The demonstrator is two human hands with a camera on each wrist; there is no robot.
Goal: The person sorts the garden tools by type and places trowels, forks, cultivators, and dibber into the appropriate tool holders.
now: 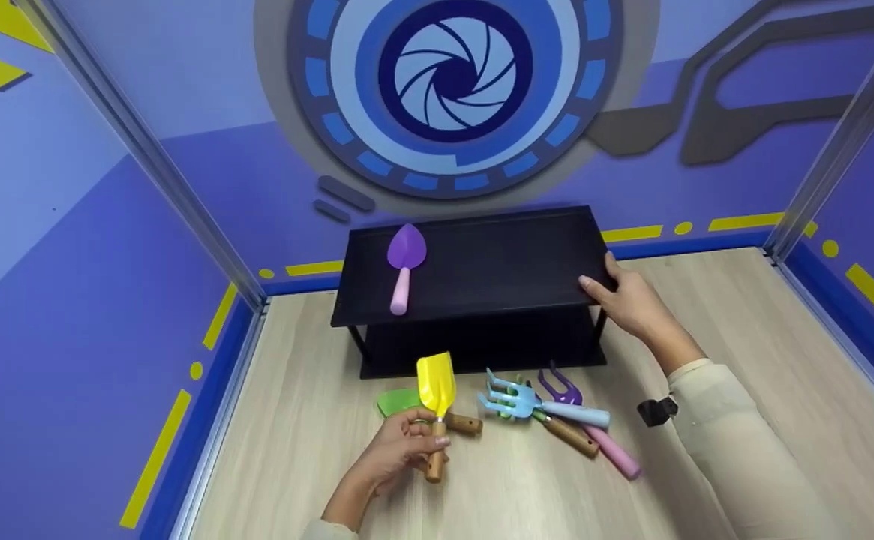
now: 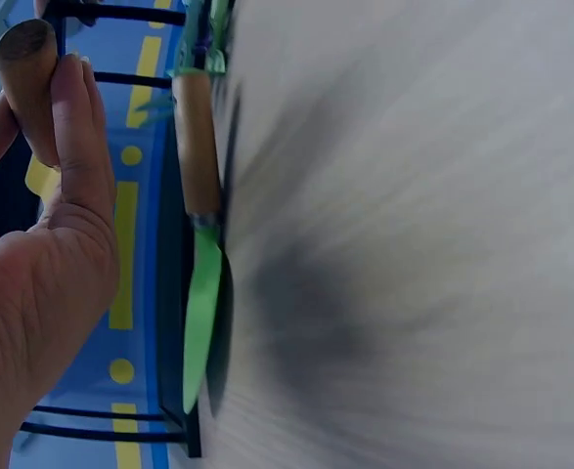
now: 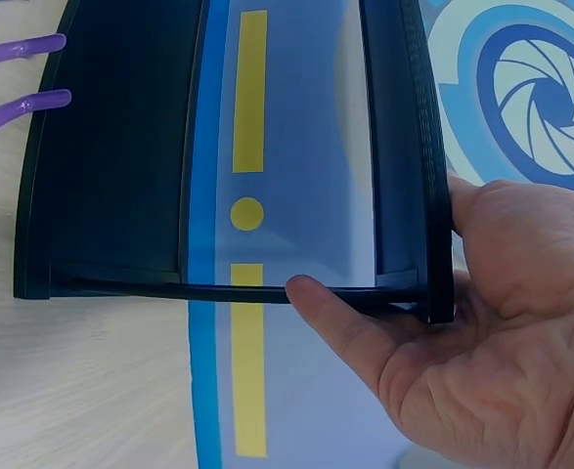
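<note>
One yellow shovel (image 1: 437,381) is held by the left hand (image 1: 397,450), a green trowel (image 1: 397,401) beneath that hand; the right hand (image 1: 634,301) grips a black shelf (image 1: 504,262).

Blue-purple back wall (image 1: 219,180) bearing aperture emblem (image 1: 455,79); yellow dashes (image 1: 746,221) low; metal corner posts (image 1: 148,152); pale wood-grain surface (image 1: 722,300)

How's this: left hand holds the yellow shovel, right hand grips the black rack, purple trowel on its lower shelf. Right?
Not quite: the purple trowel lies on the top shelf, per the head view. The left hand does hold the yellow shovel, and the right hand grips the black rack.
</note>
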